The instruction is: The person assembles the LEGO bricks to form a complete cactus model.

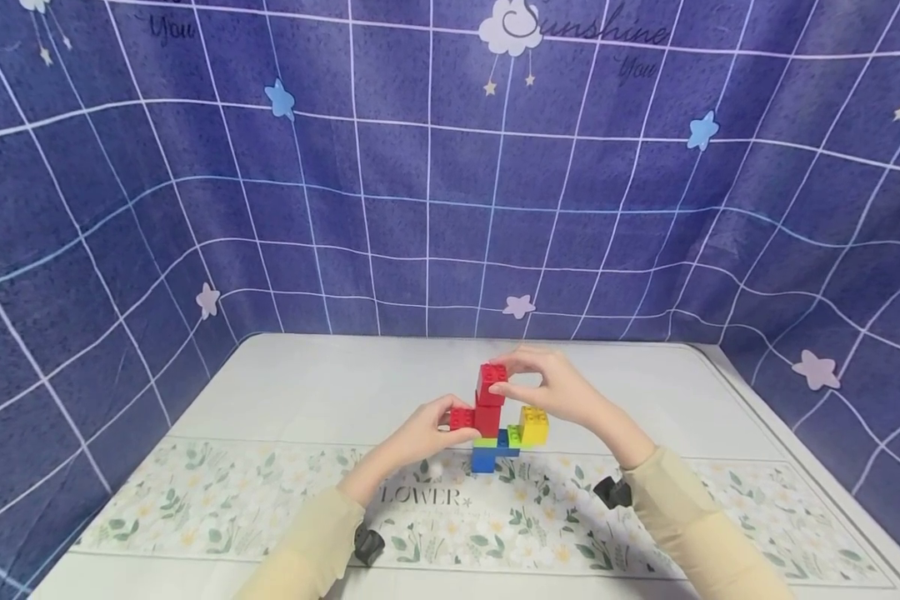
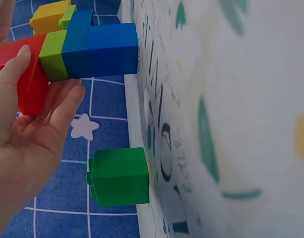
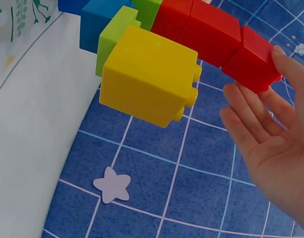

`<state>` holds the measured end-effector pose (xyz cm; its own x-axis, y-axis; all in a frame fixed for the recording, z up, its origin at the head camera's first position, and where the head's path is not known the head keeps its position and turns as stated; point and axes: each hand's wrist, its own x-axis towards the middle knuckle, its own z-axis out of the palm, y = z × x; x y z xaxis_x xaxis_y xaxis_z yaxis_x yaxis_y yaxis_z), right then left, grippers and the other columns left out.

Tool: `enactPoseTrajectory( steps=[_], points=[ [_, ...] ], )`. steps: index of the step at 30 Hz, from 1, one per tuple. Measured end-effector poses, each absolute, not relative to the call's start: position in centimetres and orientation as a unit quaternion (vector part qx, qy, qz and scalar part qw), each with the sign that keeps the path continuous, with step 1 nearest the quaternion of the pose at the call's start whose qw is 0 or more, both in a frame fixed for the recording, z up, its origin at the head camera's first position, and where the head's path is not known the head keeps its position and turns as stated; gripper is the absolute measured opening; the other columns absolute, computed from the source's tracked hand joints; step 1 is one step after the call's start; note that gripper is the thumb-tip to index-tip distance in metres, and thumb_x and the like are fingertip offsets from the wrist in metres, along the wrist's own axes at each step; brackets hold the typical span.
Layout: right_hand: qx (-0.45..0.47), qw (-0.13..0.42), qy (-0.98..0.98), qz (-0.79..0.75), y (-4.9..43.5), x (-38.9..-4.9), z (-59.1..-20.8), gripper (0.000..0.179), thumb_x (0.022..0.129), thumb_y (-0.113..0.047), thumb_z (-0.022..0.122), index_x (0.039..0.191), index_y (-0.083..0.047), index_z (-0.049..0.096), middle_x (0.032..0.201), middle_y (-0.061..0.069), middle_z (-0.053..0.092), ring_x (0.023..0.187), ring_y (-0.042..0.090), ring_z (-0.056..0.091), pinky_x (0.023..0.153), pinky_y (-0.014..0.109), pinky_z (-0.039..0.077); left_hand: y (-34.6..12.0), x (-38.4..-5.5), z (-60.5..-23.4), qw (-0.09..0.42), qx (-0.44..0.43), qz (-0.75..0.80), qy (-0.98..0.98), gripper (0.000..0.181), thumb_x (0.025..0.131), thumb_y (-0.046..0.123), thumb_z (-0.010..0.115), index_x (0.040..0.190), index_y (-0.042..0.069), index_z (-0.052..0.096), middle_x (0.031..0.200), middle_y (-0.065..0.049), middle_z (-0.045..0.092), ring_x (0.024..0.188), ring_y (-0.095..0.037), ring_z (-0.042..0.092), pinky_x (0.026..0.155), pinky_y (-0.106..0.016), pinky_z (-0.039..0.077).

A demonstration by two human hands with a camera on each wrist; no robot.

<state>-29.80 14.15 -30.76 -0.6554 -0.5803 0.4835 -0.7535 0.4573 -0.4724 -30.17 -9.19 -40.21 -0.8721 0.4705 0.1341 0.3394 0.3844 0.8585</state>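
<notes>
A toy brick tower stands on the table: a blue brick at the bottom, a lime brick above it, then red bricks. My left hand holds the red part, thumb in front, beside a red side brick. Between thumb and fingers, my right hand pinches the top red brick, which looks slightly tilted against the one below. To the right, a dark blue piece carries a small lime piece and a yellow brick.
In the left wrist view a loose green brick stands on the table near my left hand; the head view hides it. A floral strip crosses the white tabletop. Behind rises a blue gridded curtain.
</notes>
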Motion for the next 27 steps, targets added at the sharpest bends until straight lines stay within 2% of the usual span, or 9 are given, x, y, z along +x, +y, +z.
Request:
enactPoseTrajectory(
  steps=[18, 27],
  points=[
    [0.375, 0.125, -0.859, 0.326, 13.63, -29.82, -30.45, 0.036, 0.083, -0.027, 0.071, 0.115, -0.013, 0.066, 0.107, 0.001, 0.068, 0.097, 0.016, 0.065, 0.09, 0.034, 0.052, -9.36, -30.47, -40.01, 0.064, 0.238, 0.501, 0.83, 0.035, 0.083, 0.035, 0.07, 0.11, 0.016, 0.057, 0.103, 0.003, 0.067, 0.112, -0.021, 0.06, 0.097, -0.042, 0.047],
    [0.384, 0.138, -0.856, 0.317, 13.83, -29.46, -30.53, 0.038, 0.083, -0.03, 0.071, 0.117, -0.012, 0.066, 0.113, 0.003, 0.067, 0.105, 0.019, 0.063, 0.089, 0.038, 0.052, -9.05, -30.35, -40.15, 0.064, 0.245, 0.506, 0.825, 0.035, 0.083, 0.033, 0.07, 0.109, 0.014, 0.057, 0.102, 0.002, 0.067, 0.111, -0.021, 0.061, 0.096, -0.042, 0.047]
  ],
)
